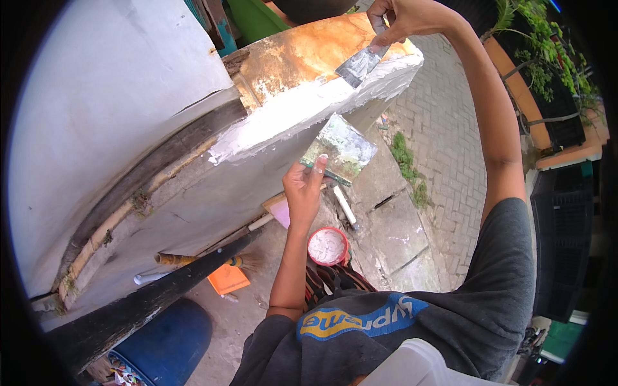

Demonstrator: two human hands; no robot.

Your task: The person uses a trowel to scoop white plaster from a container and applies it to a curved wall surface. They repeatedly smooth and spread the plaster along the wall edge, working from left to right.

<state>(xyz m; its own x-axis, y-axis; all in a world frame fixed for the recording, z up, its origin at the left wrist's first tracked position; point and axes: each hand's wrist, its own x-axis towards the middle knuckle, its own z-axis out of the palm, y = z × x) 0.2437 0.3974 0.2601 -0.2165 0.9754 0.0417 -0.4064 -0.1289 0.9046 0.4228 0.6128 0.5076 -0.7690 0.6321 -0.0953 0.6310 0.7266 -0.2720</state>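
Grey wall point(109, 116) at left; its low ledge point(302, 106) carries fresh white filler along the edge, bare orange patch on top. Paved ground point(444, 141) below. Blue drum point(170, 341) under a dark beam point(148, 302). Red-rimmed tub point(327, 246) of white paste on the ground. Left hand point(304, 190) pinches a square flat plate point(339, 149) just below the ledge. Right hand point(402, 16) closed round a putty knife point(362, 64), blade on the filler.

A blue barrel point(168, 344), orange dustpan point(227, 278) and potted plants point(544, 48) stand around.
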